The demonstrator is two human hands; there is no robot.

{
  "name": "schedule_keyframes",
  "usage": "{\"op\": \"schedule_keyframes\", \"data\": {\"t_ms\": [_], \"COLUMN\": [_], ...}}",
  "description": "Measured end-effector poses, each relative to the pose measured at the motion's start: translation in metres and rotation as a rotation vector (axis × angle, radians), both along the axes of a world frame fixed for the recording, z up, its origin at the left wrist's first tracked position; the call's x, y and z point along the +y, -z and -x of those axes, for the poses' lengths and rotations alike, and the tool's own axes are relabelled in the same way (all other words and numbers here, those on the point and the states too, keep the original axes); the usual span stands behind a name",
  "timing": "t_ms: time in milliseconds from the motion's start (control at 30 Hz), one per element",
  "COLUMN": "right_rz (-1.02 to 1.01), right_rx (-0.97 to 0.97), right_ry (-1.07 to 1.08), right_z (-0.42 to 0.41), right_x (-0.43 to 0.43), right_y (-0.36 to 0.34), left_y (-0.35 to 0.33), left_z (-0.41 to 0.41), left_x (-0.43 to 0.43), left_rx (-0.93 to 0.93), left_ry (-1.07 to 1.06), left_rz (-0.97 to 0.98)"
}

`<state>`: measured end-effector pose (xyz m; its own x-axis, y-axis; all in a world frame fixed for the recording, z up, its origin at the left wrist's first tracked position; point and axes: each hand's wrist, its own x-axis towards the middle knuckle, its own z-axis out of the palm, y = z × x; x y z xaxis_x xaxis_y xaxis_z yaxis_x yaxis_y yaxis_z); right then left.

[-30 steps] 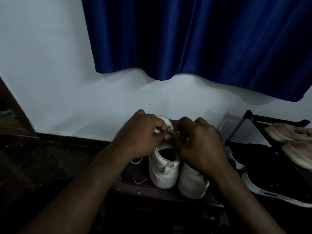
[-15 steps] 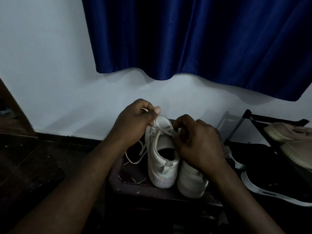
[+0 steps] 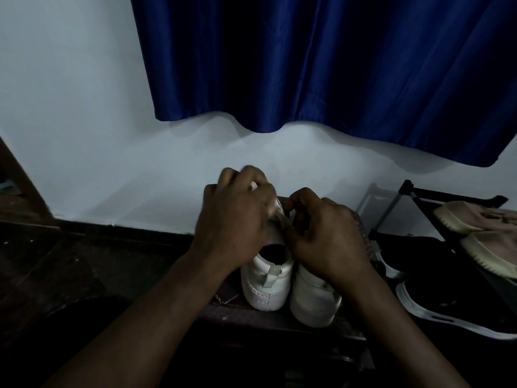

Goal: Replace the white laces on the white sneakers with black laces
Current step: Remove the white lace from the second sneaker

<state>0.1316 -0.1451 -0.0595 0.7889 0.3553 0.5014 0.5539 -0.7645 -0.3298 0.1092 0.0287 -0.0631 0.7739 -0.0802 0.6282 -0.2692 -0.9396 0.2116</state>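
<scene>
White low-top sneaker (image 3: 265, 281), seemingly mid-unlacing: left hand (image 3: 235, 219) fingers pinch its white lace (image 3: 253, 186); right hand (image 3: 327, 239) fingers curl just beside, grasp hidden. Next: likely pulling lace free.

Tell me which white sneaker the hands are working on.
The left sneaker: left hand and right hand close on its tongue; the right sneaker only stands beside it.

Half a second ago the left hand (image 3: 237, 219) was lifted up and away to the left of the sneaker (image 3: 265, 287), drawing out the lace (image 3: 253, 186). It has now swung back over the sneaker's tongue (image 3: 277, 233), against the right hand (image 3: 327, 236). The slack lace loops that hung left of the sneaker are gone from view, and only a white bit shows between the curled fingers.
</scene>
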Motion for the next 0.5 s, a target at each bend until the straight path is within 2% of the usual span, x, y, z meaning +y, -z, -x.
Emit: {"op": "schedule_keyframes", "data": {"t_ms": [67,100,200,233,267,333,367,500], "right_rz": [0.001,0.002,0.014,0.017,0.019,0.014,0.012,0.002], "right_rx": [0.004,0.004,0.013,0.016,0.017,0.016,0.015,-0.005], "right_ry": [0.002,0.003,0.007,0.008,0.006,-0.001,-0.001,0.012], "right_z": [0.000,0.000,0.001,0.001,0.001,0.001,0.001,0.000], "right_x": [0.000,0.000,-0.001,-0.001,-0.001,-0.001,0.000,0.000], "right_y": [0.000,0.000,0.000,0.000,0.000,0.000,0.000,0.001], "left_y": [-0.004,-0.006,-0.013,-0.015,-0.017,-0.019,-0.020,-0.019], "left_z": [-0.004,-0.007,-0.014,-0.013,-0.011,-0.009,-0.007,-0.004], "left_x": [0.003,0.008,0.017,0.016,0.015,0.011,0.009,0.008], "left_rx": [-0.104,-0.100,0.093,0.157,0.202,0.234,0.233,0.257], "left_ry": [-0.130,-0.181,-0.119,-0.067,-0.042,0.010,0.038,0.100], "left_rz": [0.251,0.475,1.445,1.651,1.704,1.557,1.405,0.506]}}
